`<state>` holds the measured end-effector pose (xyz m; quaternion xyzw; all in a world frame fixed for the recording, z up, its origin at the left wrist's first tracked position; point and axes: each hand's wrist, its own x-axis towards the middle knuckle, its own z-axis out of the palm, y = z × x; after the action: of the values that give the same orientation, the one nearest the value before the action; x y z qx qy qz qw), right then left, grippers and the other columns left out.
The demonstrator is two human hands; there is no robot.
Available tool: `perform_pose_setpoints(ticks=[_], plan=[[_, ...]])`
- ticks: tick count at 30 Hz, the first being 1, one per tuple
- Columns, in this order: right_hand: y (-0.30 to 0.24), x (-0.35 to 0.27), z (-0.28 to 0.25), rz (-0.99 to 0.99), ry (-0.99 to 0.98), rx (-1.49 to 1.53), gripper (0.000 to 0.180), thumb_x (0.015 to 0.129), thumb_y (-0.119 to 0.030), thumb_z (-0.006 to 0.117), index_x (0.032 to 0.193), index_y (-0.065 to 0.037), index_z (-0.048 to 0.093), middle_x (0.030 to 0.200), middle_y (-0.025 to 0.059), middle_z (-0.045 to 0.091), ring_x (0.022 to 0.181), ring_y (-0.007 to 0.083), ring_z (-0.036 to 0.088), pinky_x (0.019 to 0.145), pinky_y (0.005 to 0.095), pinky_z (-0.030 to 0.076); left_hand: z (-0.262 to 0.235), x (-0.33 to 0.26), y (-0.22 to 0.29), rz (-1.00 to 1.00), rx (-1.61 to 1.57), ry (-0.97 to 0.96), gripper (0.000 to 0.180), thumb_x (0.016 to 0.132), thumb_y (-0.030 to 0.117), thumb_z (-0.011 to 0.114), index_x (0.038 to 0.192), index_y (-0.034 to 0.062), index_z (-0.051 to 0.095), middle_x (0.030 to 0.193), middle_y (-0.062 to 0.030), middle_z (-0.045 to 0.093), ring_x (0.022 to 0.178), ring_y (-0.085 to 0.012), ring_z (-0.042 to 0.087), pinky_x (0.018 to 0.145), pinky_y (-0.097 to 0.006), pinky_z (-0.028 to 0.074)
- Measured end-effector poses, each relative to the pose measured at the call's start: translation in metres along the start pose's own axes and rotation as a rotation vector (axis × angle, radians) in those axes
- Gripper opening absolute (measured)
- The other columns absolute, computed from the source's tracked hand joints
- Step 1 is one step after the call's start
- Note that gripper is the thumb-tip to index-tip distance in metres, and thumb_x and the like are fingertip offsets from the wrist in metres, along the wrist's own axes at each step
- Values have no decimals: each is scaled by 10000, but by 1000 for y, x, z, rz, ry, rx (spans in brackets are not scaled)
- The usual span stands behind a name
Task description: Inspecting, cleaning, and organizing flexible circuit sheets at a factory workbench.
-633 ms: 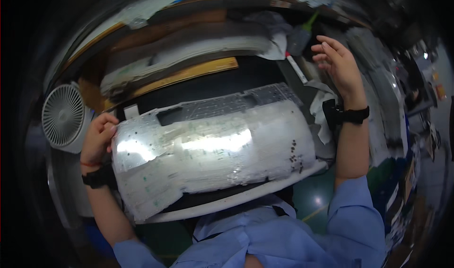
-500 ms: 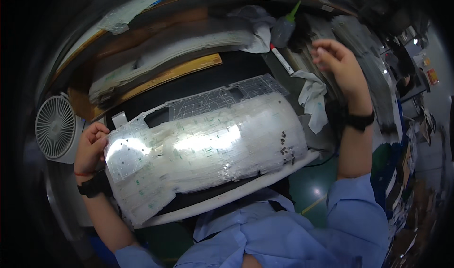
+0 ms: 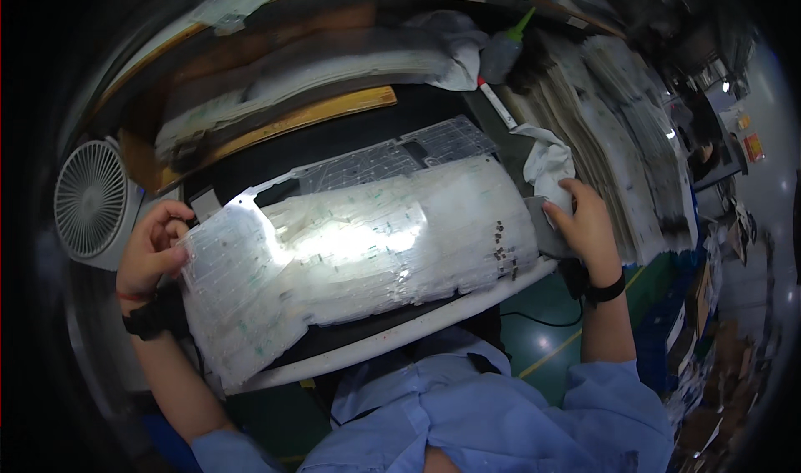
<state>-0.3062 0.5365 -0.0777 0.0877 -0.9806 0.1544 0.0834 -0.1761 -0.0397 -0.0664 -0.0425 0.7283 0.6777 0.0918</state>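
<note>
A thick stack of clear plastic sheets point(image 3: 359, 264) with green marks lies in front of me. My left hand point(image 3: 157, 252) is closed at the stack's left end, thumb and fingers pinching the edge of a clear printed circuit sheet point(image 3: 219, 239). Beyond the stack, another printed sheet point(image 3: 355, 163) with cut-outs shows its far part. My right hand point(image 3: 584, 223) is off the stack's right end, thumb and forefinger apart, over the lower end of a crumpled white cloth point(image 3: 547, 158). Whether it touches the cloth is unclear.
A white fan point(image 3: 92, 202) stands at the left. Behind the stack are a wooden strip point(image 3: 300, 123) and more piled sheets point(image 3: 334, 72). A marker point(image 3: 498, 106) and a green-tipped bottle point(image 3: 502, 54) are at the far right, beside tall sheet piles point(image 3: 601, 139).
My right hand has come down and nearer, from above the right piles to the cloth. My left hand has shifted slightly left, and the printed sheet at its fingers has changed angle.
</note>
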Motion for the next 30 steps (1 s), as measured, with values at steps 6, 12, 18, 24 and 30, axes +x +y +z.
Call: perform_pose_setpoints(ticks=[6, 12, 18, 24, 30], plan=[[6, 5, -22, 15, 166, 119, 278, 941, -137, 556, 1165, 17, 612, 981, 132, 672, 869, 204, 630, 808, 298, 471, 5, 10, 14, -1, -20, -175, 524, 759, 97, 778, 1200, 32, 503, 797, 3, 620, 592, -35, 543, 509, -163, 429], [-64, 20, -50, -326, 254, 372, 130, 909, -106, 619, 842, -7, 568, 883, 128, 639, 797, 160, 582, 768, 274, 454, 8, 6, 17, -53, 38, -166, 539, 746, 57, 764, 1206, 20, 484, 825, -6, 619, 658, -32, 569, 554, -156, 448], [-186, 9, -44, -781, -259, 658, 177, 816, -26, 714, 771, -35, 542, 832, 90, 634, 713, 163, 606, 593, 270, 451, 6, 3, 16, -86, 63, -186, 532, 734, 24, 766, 1189, 26, 492, 820, -2, 608, 692, -34, 582, 587, -148, 457], [-278, -3, 17, -1125, -516, 500, 210, 736, -62, 701, 915, -28, 597, 856, 131, 582, 785, 311, 587, 679, 385, 493, 7, 3, 15, -118, 74, -206, 495, 750, 19, 753, 1171, 8, 494, 796, 6, 589, 672, -33, 571, 579, -151, 449], [-319, -16, 56, -1392, -456, 206, 233, 778, -81, 578, 965, 36, 651, 955, 119, 565, 910, 266, 574, 733, 344, 501, 9, 4, 17, -108, 155, -230, 437, 770, 22, 723, 1142, -13, 496, 782, -10, 588, 637, -50, 557, 549, -182, 442]])
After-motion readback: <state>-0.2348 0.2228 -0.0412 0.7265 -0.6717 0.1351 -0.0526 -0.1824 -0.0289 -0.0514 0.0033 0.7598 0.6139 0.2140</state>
